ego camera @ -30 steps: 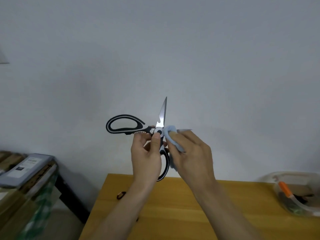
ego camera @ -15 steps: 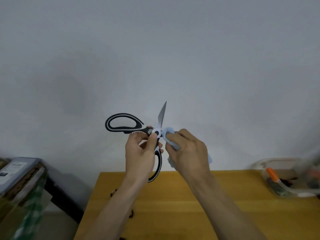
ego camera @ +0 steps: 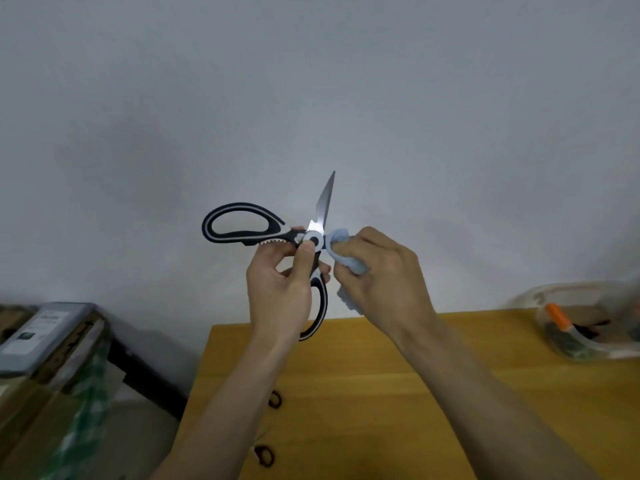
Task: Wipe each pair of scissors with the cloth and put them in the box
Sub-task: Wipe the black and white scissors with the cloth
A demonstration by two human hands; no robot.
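Head view, the only one. Scissors point(ego camera: 313, 237), black-and-white handled, held up in the air in front of a grey wall point(ego camera: 311, 81), above the far edge of a yellow wooden table point(ego camera: 381, 393). They are spread wide: one blade points up, one handle loop sticks out to the left, the other loop hangs down behind the left hand point(ego camera: 280, 296). Left hand pinches them at the pivot, thumb laid on the white pivot disc, fingers curled behind. Right hand point(ego camera: 384, 282) has its fingers curled round a pale blue cloth point(ego camera: 341, 251), bunched and pressed just right of the pivot; the second blade seems to be wrapped inside it, not visible. The box point(ego camera: 585, 327), clear plastic, sits at the table's far right, well apart from the hands; something orange-handled and some dark things lie in it, too blurred to name. Small dark loops point(ego camera: 274, 399) on the table near the left forearm, unclear what. Cardboard cartons point(ego camera: 52, 375) off to the left. Judgement: wiping step in hand, this pair not yet boxed. Next move likely calls for drawing the cloth outward along the wrapped blade, away from the edge, then doing the upright blade. Closing the scissors before carrying them right to the box seems wise.
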